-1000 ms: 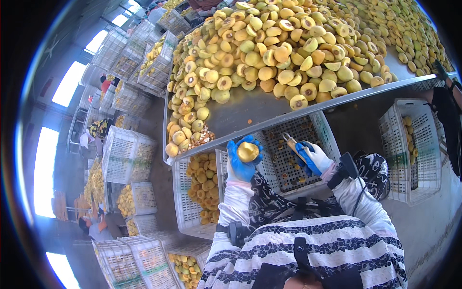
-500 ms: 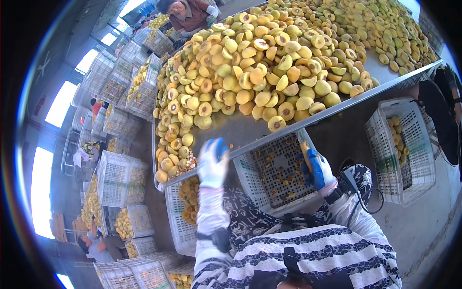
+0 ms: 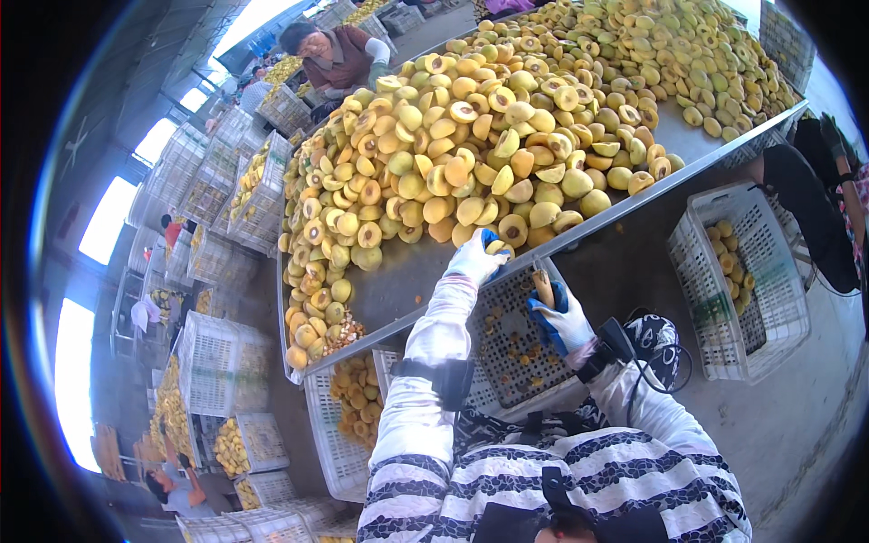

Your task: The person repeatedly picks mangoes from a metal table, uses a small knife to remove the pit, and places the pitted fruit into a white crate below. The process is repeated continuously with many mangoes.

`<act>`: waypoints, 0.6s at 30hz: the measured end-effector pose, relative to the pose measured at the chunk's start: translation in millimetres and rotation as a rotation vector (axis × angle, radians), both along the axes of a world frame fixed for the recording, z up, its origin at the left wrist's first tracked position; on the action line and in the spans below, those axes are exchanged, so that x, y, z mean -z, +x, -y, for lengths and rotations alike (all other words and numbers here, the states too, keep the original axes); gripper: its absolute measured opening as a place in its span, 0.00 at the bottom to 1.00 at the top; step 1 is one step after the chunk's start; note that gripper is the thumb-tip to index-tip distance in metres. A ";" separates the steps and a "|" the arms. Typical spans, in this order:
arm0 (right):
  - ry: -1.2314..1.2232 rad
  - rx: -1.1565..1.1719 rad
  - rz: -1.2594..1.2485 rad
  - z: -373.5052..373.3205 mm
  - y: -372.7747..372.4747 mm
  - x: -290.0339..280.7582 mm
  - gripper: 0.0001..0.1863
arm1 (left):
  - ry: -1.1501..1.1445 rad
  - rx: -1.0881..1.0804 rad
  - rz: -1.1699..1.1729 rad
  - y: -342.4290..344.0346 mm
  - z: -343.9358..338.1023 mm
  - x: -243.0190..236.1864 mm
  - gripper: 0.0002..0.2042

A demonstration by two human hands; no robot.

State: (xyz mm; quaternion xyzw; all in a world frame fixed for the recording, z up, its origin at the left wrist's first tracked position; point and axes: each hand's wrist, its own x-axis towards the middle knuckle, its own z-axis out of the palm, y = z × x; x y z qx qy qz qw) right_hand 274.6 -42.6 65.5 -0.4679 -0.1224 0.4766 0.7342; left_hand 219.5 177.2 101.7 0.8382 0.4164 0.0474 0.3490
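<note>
Both my hands wear white gloves with blue palms. At the near rim of the metal table (image 3: 385, 282), my left hand (image 3: 476, 260) closes its fingers on a halved yellow peach (image 3: 497, 247), mostly hidden by the glove. My right hand (image 3: 565, 320), lower and to the right, is wrapped round a tool with a pale wooden handle (image 3: 543, 288); its working end is too small to make out. Just beyond the left hand lies a large heap of halved peaches (image 3: 425, 172), several showing brown pit cavities.
Below the rim stands a crate (image 3: 534, 385) with a dark perforated bottom and fruit scraps. Another crate (image 3: 333, 448) with peaches is to its left, and a white crate (image 3: 769, 330) at right. A co-worker (image 3: 339, 56) is across the table; another person's dark-clothed limb (image 3: 806, 213) is at right.
My left hand has moved right and forward from the bare tabletop to the heap's edge, and now grips a peach half. My right hand, still with the tool, has come left, closer to it.
</note>
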 end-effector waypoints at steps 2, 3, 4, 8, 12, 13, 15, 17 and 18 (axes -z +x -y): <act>0.036 0.020 0.036 -7.3 1.9 -3.8 0.17 | 0.072 0.010 0.046 0.6 0.3 0.9 0.24; 0.060 0.033 0.062 -7.4 3.7 -7.0 0.17 | -0.039 -0.010 0.191 -1.8 1.8 -1.1 0.25; 0.034 0.027 0.062 -8.0 5.3 -11.0 0.18 | -0.185 -0.016 0.321 -7.0 5.1 -4.2 0.25; 0.088 0.105 0.178 1.7 10.0 -36.0 0.18 | -0.555 -0.039 0.916 -52.7 28.4 -26.4 0.20; 0.294 -0.017 0.193 -9.2 -11.1 -63.4 0.20 | -0.565 -0.022 0.985 -95.3 68.9 -33.8 0.18; 0.233 -0.053 0.221 -14.5 -17.9 -68.4 0.22 | -0.458 0.025 0.926 -103.6 75.0 -34.2 0.18; 0.238 -0.053 0.428 -23.1 -32.8 -74.4 0.22 | -0.353 0.045 0.854 -120.0 86.4 -32.2 0.20; 0.272 -0.015 0.634 -28.0 -46.2 -75.6 0.21 | -0.338 0.013 0.840 -135.5 93.5 -29.4 0.22; 0.278 -0.020 0.646 -27.4 -51.6 -74.4 0.21 | -0.419 -0.002 0.896 -142.5 97.4 -27.1 0.22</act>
